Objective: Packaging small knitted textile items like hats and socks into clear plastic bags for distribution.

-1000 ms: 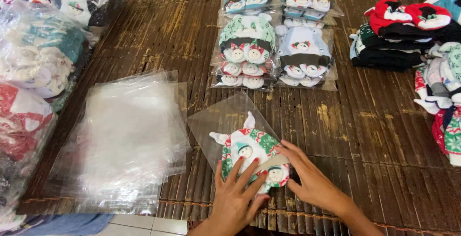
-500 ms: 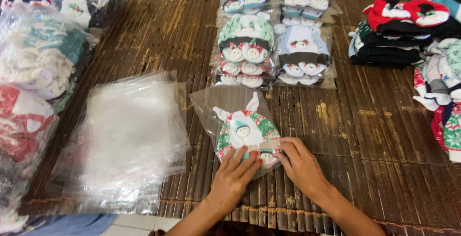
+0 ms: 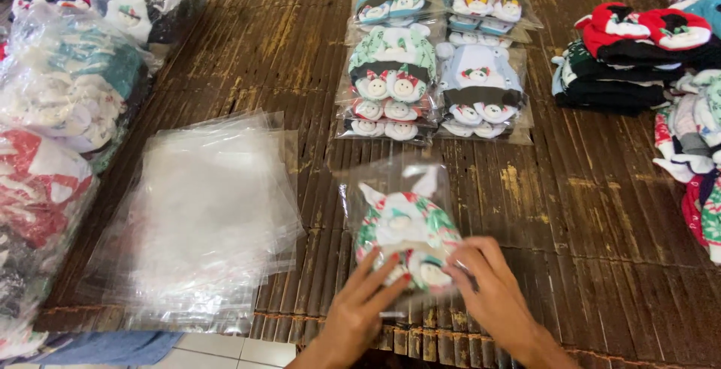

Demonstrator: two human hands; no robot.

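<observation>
A clear plastic bag (image 3: 402, 181) lies on the dark slatted mat (image 3: 586, 211) near its front edge. Inside it sits a small knitted set in green, red and white with snowman faces (image 3: 402, 226). My left hand (image 3: 364, 305) presses on the lower left of the bag, fingers spread over the knitwear. My right hand (image 3: 488, 294) rests on the bag's lower right corner, fingertips touching the plastic beside the left hand's fingers.
A stack of empty clear bags (image 3: 210, 219) lies to the left. Two columns of packed sets (image 3: 435, 61) sit at the back. Loose knitwear piles (image 3: 638, 54) stand at the right, and large bagged bundles (image 3: 60, 114) line the left edge.
The bagged set has been turned straighter and slid toward the front edge. Both hands have drawn together at the bag's lower end.
</observation>
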